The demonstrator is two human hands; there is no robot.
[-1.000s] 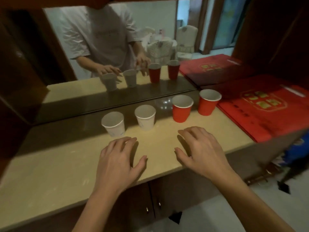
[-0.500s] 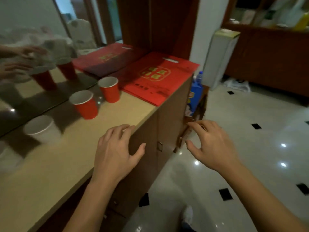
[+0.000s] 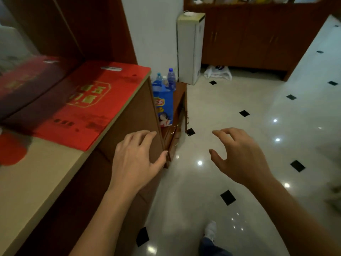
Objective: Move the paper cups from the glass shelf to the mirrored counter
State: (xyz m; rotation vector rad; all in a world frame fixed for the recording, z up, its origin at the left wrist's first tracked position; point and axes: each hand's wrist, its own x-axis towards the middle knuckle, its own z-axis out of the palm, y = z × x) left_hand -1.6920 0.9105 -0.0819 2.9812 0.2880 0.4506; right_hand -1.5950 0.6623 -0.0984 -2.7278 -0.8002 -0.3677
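Far left: blurred red paper cup (image 3: 11, 149) on beige counter (image 3: 42, 174), w/ mirror (image 3: 16, 50) behind; only cup in view, other cups and glass shelf not visible, so no telling how much is left. Flat red bag (image 3: 88, 106) covering counter's far end, up to its edge. Centre: left hand (image 3: 134, 161) empty, fingers spread, over cabinet corner. Right hand (image 3: 238, 156) empty, fingers loosely curled, over open tiled floor (image 3: 239, 100). Plenty of walking room rightward; blue bag (image 3: 164, 106) w/ bottles tucked beside cabinet.
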